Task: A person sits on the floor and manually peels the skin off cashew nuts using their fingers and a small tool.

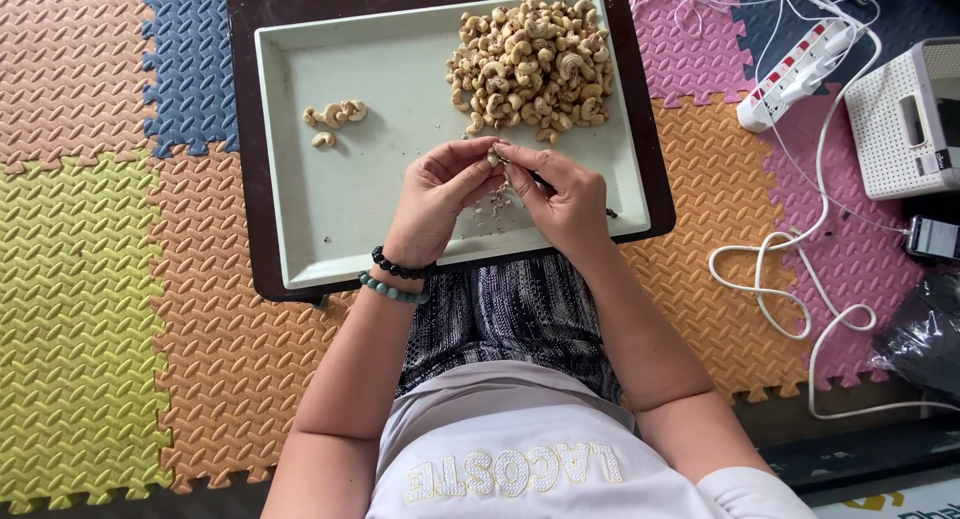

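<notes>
My left hand (437,194) and my right hand (560,194) meet over a pale green tray (300,179) and pinch one cashew nut (493,157) between their fingertips. My right hand also holds a thin dark tool, mostly hidden under the fingers. A big heap of unpeeled cashews (530,64) lies at the tray's far right. A few peeled cashews (335,116) lie at the far left. Skin scraps (495,204) are scattered under my hands. Two bead bracelets (397,277) circle my left wrist.
The tray rests on a low dark table (245,129) above coloured foam floor mats (90,279). To the right lie a white power strip (795,74), looping white cables (790,269), a white box device (905,119) and a black plastic bag (925,334).
</notes>
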